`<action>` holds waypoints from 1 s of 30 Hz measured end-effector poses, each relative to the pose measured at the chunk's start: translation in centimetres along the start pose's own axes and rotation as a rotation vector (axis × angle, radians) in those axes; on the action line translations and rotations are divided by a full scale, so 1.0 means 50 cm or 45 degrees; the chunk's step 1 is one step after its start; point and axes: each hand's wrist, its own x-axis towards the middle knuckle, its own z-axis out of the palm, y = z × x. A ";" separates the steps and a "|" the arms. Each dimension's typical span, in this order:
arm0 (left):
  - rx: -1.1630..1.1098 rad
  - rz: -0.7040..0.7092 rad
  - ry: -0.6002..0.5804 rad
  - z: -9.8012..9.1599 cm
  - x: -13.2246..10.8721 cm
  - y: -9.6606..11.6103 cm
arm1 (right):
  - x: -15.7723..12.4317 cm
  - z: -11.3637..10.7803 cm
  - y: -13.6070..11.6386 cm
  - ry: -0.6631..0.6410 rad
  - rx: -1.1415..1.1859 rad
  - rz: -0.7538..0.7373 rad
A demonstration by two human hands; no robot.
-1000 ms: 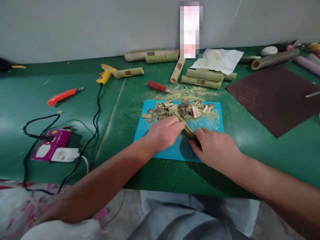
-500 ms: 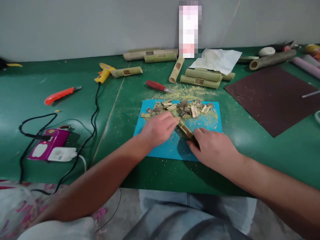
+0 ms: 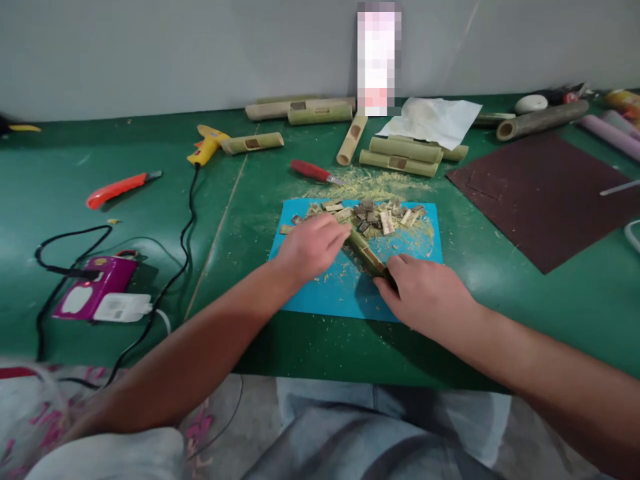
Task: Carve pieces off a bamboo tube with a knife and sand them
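Note:
A short green bamboo tube [image 3: 364, 251] with a rectangular opening cut in its side lies slantwise over the blue sheet [image 3: 330, 293]. My left hand [image 3: 314, 245] is closed at its far end, fingers pinched together there. Around the near end my right hand [image 3: 425, 285] is wrapped, hiding that end. Just beyond the tube is a heap of small cut bamboo pieces [image 3: 387, 222] and shavings. Past the sheet rests a red-handled knife [image 3: 314, 171], its blade among pale shavings.
Several bamboo tubes [image 3: 400, 163] lie at the back, near a white paper [image 3: 433, 120]. To the left are a yellow glue gun [image 3: 207, 143], an orange utility knife [image 3: 120, 189] and a purple power strip [image 3: 103, 283] with cords. A dark brown sheet [image 3: 543, 200] covers part of the right side.
My left hand has slid a little left and up along the tube, so more of its green surface shows. My right hand stays at the near end.

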 end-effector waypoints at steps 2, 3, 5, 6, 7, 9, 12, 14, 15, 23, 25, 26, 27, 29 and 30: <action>0.022 0.037 -0.005 0.001 -0.001 -0.002 | 0.001 0.000 0.000 -0.007 -0.007 0.003; 0.007 0.044 -0.047 0.001 -0.001 -0.002 | 0.002 0.000 0.000 -0.013 -0.009 0.001; -0.024 0.031 -0.082 0.002 -0.002 -0.004 | 0.003 0.002 0.000 -0.010 0.000 -0.004; 0.001 0.006 -0.019 0.002 -0.001 -0.005 | 0.004 0.003 0.001 0.002 0.006 -0.003; 0.011 0.001 0.020 0.002 -0.001 -0.005 | 0.004 0.003 0.001 0.014 0.010 -0.001; 0.009 0.044 0.002 0.002 0.002 -0.004 | 0.004 0.005 0.002 0.025 0.009 -0.014; -0.022 0.091 -0.093 0.000 0.008 -0.004 | 0.003 0.008 0.004 0.033 -0.017 -0.023; 0.013 0.005 -0.020 -0.001 0.010 -0.006 | 0.002 0.010 0.004 0.052 -0.042 -0.019; 0.026 -0.034 0.007 -0.001 0.010 -0.007 | 0.002 0.011 0.003 0.058 -0.053 -0.024; 0.039 0.006 -0.065 -0.001 0.008 0.000 | -0.004 0.018 -0.002 0.108 -0.127 -0.027; 0.011 0.055 -0.122 -0.001 0.007 -0.003 | -0.007 0.017 -0.004 0.118 -0.130 -0.017; 0.022 0.026 -0.077 0.000 0.006 -0.005 | -0.008 0.017 -0.005 0.132 -0.126 -0.010; 0.037 -0.021 -0.023 0.000 0.005 -0.008 | -0.008 0.016 -0.006 0.151 -0.123 -0.005; 0.050 -0.078 0.034 0.000 0.003 -0.013 | -0.009 0.017 -0.007 0.192 -0.124 -0.011; 0.018 -0.045 -0.024 0.000 0.002 -0.014 | -0.009 0.018 -0.007 0.210 -0.130 -0.024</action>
